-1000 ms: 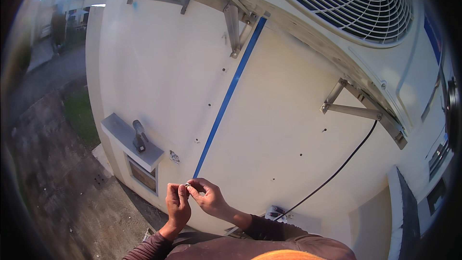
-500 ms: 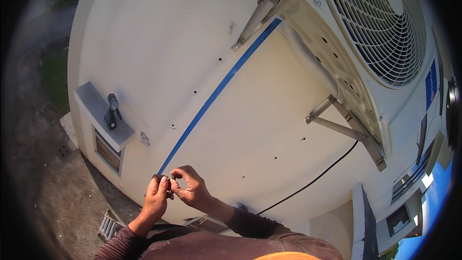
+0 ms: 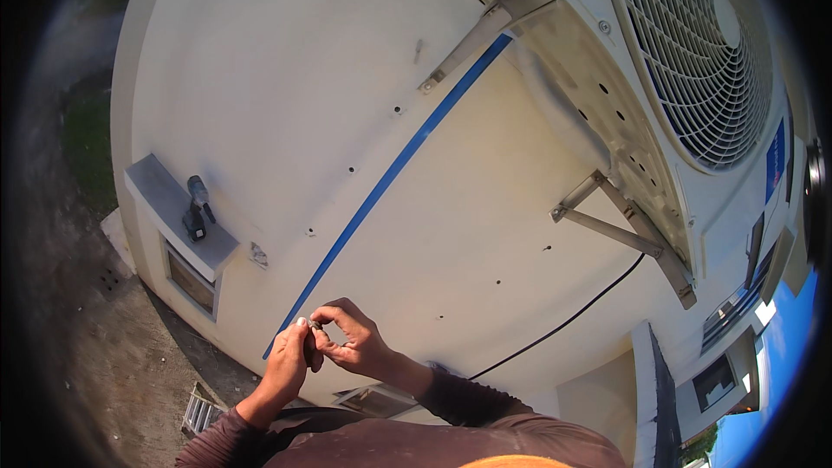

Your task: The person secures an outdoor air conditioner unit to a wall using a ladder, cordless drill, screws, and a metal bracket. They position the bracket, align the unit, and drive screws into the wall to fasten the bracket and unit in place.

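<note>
Low in the head view, my left hand [image 3: 288, 357] and my right hand [image 3: 354, 342] meet, both closed on a small metal piece [image 3: 315, 327] pinched between the fingertips, too small to make out exactly. A long blue strip [image 3: 390, 173] runs diagonally across the white wall [image 3: 451, 191], its lower end near my hands and its upper end at the underside of the white air-conditioner unit [image 3: 676, 61]. Small holes dot the wall beside the strip.
Metal brackets [image 3: 626, 230] support the unit. A black cable [image 3: 563, 324] drops from the right bracket. A cordless power tool [image 3: 197, 206] rests on a ledge [image 3: 152, 182] above a window at the left. A ladder [image 3: 201, 412] shows below, beside paved ground [image 3: 130, 355].
The view has swung: the unit now sits farther right and the ledge farther left. My hands appear farther left, still together on the small piece, with fingers slightly shifted.
</note>
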`<state>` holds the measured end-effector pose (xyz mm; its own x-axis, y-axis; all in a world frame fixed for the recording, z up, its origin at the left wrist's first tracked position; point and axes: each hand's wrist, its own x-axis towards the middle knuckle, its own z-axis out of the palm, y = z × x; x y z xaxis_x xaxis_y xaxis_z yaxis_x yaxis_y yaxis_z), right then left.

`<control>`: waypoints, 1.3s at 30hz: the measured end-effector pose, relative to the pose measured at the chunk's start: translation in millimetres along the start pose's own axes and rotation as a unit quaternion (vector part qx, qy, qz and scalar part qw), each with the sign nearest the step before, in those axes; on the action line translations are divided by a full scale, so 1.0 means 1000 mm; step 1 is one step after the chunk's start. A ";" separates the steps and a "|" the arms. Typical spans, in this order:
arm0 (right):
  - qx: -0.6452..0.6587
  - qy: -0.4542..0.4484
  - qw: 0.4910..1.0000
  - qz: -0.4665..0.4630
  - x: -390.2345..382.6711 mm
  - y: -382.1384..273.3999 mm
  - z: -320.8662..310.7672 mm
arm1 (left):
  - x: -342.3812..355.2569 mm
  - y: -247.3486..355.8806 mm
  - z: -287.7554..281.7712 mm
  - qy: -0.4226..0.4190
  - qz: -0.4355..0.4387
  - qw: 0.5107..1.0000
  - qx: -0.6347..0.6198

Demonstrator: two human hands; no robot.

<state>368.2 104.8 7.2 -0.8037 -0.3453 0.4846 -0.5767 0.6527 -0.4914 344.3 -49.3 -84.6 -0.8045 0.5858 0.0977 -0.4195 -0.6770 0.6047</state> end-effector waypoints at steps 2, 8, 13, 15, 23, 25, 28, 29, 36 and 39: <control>-0.010 -0.003 0.999 -0.042 0.003 0.000 0.000 | 0.003 0.007 -0.005 -0.028 -0.102 0.986 -0.129; -0.019 0.012 0.999 -0.031 -0.003 0.006 0.002 | 0.007 0.006 0.005 0.069 -0.021 0.996 0.055; 0.007 0.055 0.997 0.053 -0.011 0.012 0.005 | 0.009 0.005 0.000 -0.014 0.024 0.988 0.150; 0.002 0.054 0.998 0.028 -0.013 0.012 0.005 | 0.011 0.009 -0.005 -0.056 -0.085 0.994 -0.036; -0.020 0.065 0.996 0.048 -0.019 0.009 0.001 | 0.012 0.005 0.011 0.035 -0.008 0.991 0.127; -0.020 0.072 0.995 0.059 -0.019 0.008 0.000 | 0.010 0.004 0.011 0.006 -0.016 0.988 0.156; 0.012 0.075 0.996 0.045 -0.019 0.007 -0.002 | 0.007 0.005 0.004 -0.046 -0.106 0.993 0.017; 0.030 0.077 0.996 0.038 -0.019 0.007 -0.003 | 0.006 0.005 0.002 -0.042 -0.154 0.985 -0.057; -0.009 0.034 0.999 0.011 -0.019 0.003 -0.002 | 0.001 -0.001 0.009 0.080 -0.095 0.991 0.053; -0.018 0.038 0.999 0.023 -0.019 0.004 -0.001 | -0.003 -0.006 0.013 0.060 0.003 0.991 0.118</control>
<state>381.7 114.5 -2.9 -0.8149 -0.2623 0.5168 -0.5325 0.6910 -0.4889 355.1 -41.3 -77.9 -0.8567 0.5155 0.0166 -0.3156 -0.5494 0.7736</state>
